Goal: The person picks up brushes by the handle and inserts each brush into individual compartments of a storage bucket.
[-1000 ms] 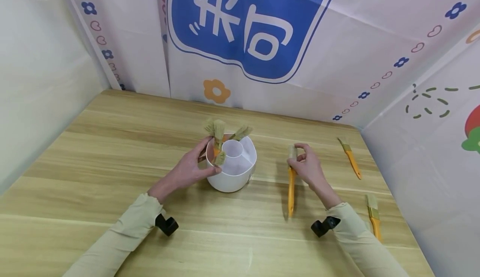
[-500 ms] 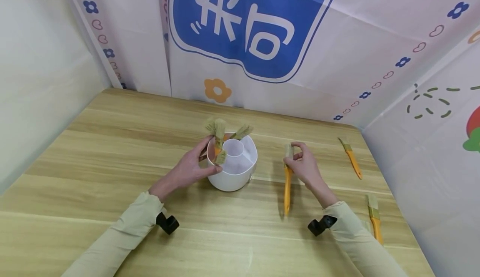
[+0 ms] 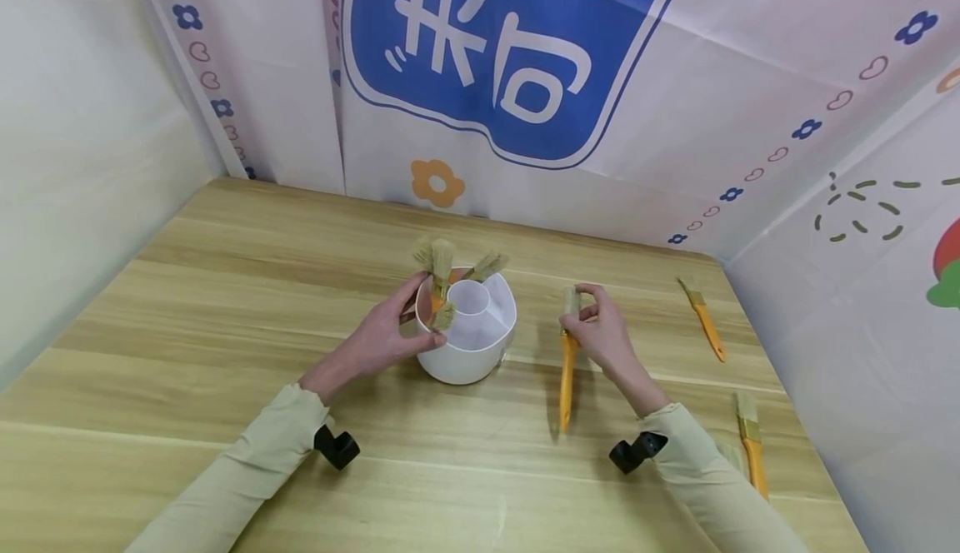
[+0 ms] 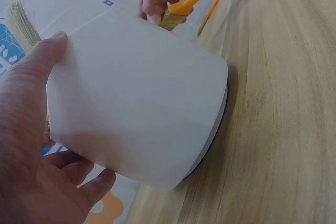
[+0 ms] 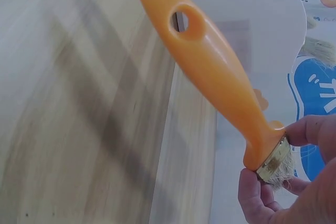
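A white round container (image 3: 461,366) with inner dividers and a central tube stands mid-table. My left hand (image 3: 377,332) grips its left side, with the thumb against the outer wall (image 4: 136,93) in the left wrist view. Several paintbrushes (image 3: 442,255) stand in it bristles up, leaning out over the rim; their handles are mostly hidden inside. To the right of the container, my right hand (image 3: 603,330) pinches another paintbrush (image 3: 567,378) near its metal band. Its orange handle (image 5: 210,66) points away from the fingers and casts a shadow on the wood.
Farther right on the wooden table (image 3: 225,303) lie an orange-handled paintbrush (image 3: 702,318) near the back and another paintbrush (image 3: 752,445) nearer the front. Bristles (image 3: 730,455) show beside the right sleeve (image 3: 712,470). Printed white sheets (image 3: 637,161) wall the back and sides.
My right hand has carried its paintbrush slightly left, toward the container. The left hand keeps its hold on the container, and the brushes in it look the same.
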`<state>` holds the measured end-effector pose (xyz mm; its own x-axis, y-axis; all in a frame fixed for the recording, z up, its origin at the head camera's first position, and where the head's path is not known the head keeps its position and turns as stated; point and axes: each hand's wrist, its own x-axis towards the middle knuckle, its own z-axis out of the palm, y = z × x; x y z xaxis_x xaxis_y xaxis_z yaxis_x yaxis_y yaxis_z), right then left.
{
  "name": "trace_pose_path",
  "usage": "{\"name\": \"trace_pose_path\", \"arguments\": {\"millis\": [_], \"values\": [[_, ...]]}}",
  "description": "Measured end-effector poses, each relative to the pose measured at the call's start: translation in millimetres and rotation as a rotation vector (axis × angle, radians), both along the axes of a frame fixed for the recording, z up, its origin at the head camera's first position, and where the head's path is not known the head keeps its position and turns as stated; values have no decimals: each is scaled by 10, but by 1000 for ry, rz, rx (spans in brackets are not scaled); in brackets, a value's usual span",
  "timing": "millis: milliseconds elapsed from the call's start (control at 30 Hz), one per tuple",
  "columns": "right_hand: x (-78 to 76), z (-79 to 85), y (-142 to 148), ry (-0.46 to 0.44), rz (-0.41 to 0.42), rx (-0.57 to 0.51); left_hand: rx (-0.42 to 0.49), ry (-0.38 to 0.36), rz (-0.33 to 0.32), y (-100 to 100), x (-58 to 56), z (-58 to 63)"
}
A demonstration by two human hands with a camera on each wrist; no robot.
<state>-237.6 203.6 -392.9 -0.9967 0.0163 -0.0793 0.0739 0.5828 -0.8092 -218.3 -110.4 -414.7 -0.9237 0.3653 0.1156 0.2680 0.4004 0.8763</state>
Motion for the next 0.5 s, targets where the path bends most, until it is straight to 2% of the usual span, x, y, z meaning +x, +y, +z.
{"name": "trace_pose_path", "arguments": {"millis": [500], "values": [[-18,-6,-127,24,-4,-26,-3,3,4,-1,7,5]]}}
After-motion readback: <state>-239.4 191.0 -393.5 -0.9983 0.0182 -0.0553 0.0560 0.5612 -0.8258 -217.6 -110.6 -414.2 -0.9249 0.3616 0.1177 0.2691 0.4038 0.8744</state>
